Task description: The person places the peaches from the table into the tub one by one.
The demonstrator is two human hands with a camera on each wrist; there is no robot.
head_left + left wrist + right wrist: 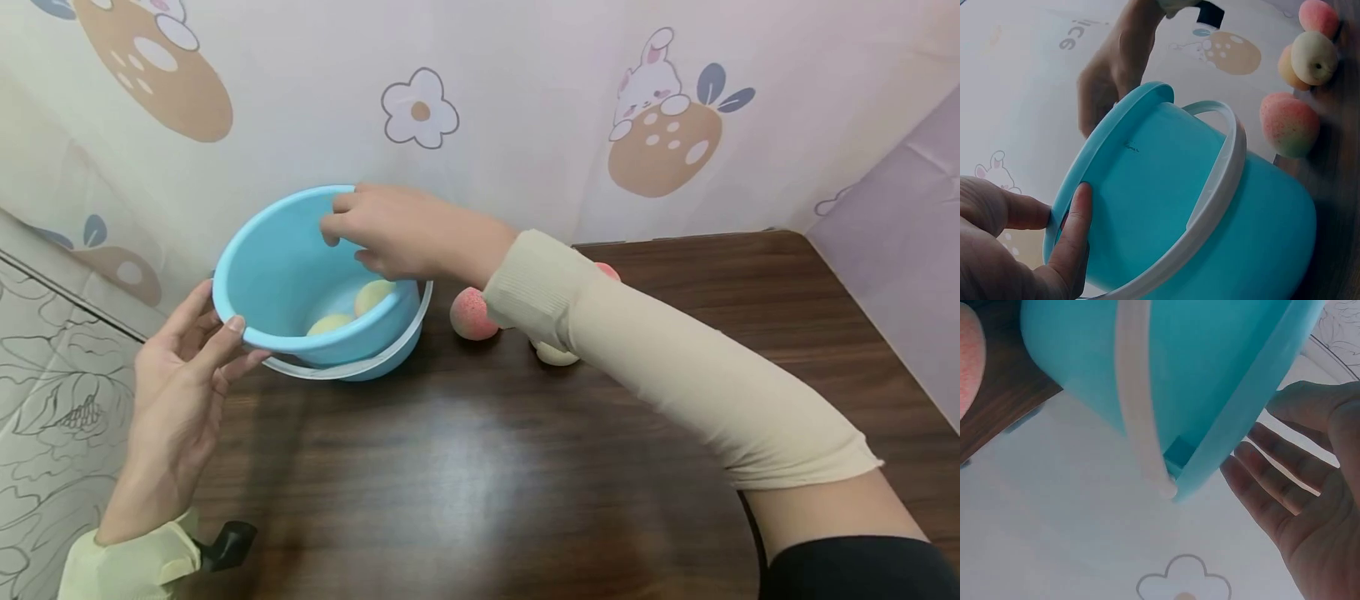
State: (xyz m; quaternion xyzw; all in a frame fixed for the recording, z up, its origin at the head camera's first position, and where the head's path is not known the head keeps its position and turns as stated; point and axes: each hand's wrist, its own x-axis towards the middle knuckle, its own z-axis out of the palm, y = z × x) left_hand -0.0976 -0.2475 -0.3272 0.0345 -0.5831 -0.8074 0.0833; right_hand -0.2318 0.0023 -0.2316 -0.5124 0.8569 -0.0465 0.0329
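At the table's far left, the blue bucket [273, 262] was pinched by the left hand [180, 383], two pale fruits [372, 297] already inside, peaches [472, 317] left outside, the right hand [401, 231] loosely spread.

Room lies before the bucket [262, 267]; peaches [473, 314] obstruct its right.

left fingers [1074, 231] pinch while right fingers [342, 225] hang loosely bent.

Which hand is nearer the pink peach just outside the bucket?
Right: the right hand is above the blue bucket, towards the pink peach; the left hand pinches the opposite rim.
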